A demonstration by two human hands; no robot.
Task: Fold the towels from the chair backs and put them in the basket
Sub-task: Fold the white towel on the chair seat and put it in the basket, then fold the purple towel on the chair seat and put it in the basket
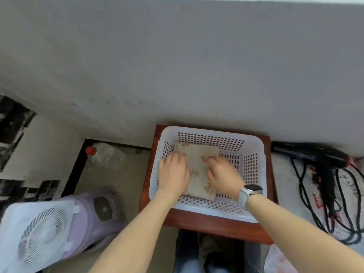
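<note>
A folded beige towel [198, 164] with a brownish pattern lies flat on the bottom of the white perforated basket [254, 160]. Both hands are inside the basket, palms down on the towel. My left hand [173, 172] rests on the towel's left edge with its fingers together. My right hand [222, 174], with a white watch on its wrist, presses the towel's right side, fingers curled slightly. The towel's near corners are hidden under the hands. No chair back shows in this view.
The basket stands on a reddish-brown wooden stool [216, 225] against a grey wall. A plastic bottle [106, 154] with a red cap, a white fan [39, 233] and a lilac appliance [98, 209] are left. A black hair dryer [315, 156] with its cord lies right.
</note>
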